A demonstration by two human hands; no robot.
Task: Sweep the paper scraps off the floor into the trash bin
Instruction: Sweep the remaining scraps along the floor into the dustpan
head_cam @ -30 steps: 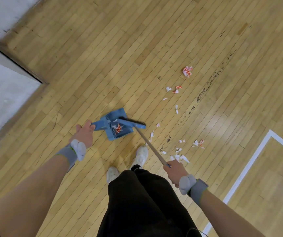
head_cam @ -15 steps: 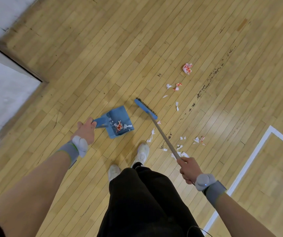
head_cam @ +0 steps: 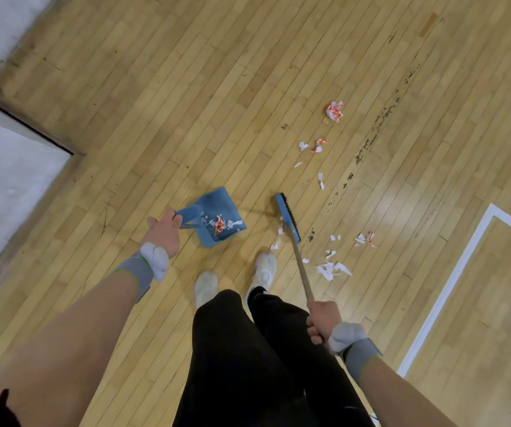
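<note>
A wooden floor (head_cam: 186, 87) of narrow pale strips fills the view, the boards running on a slant. Along its left edge stands a grey-white wall (head_cam: 4, 186) with a brown baseboard (head_cam: 29, 124) that steps in at a corner. A white painted line (head_cam: 451, 282) marks out a rectangle's corner toward the floor's right edge. A ragged run of dark scuff marks (head_cam: 368, 143) — possibly worn finish, the view is too coarse to tell — trails along one board seam. Two white shoes (head_cam: 265, 269) stand on the boards near the lower middle, below them black trousers (head_cam: 248, 365).
</note>
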